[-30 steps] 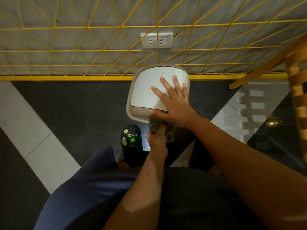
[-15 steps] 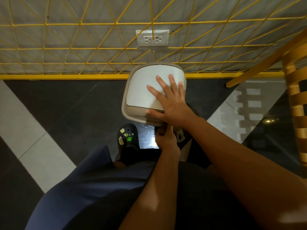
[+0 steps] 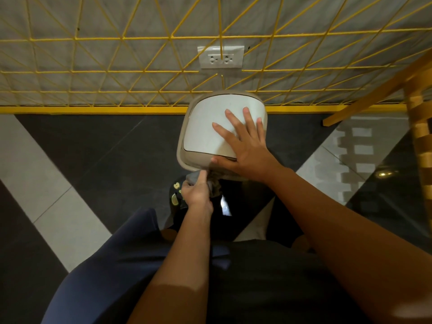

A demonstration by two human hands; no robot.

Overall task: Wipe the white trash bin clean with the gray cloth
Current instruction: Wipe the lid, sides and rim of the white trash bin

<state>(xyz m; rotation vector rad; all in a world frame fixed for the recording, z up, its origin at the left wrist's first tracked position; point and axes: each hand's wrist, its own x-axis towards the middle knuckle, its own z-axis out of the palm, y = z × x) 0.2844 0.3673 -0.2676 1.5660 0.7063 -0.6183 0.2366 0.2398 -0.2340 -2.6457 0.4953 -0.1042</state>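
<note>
As we look down, left to right:
left hand (image 3: 197,192): clenched on gray cloth (image 3: 214,184), pressed to bin's near wall under the rim
white trash bin (image 3: 210,127): on dark floor, against yellow wire grid (image 3: 117,66)
right hand (image 3: 243,146): flat on lid, fingers spread, gripping nothing

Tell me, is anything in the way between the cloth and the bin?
Nothing visible. The left hand presses the gray cloth right against the trash bin, just under its front rim. The right hand lies flat on the lid above, not between them.
</note>
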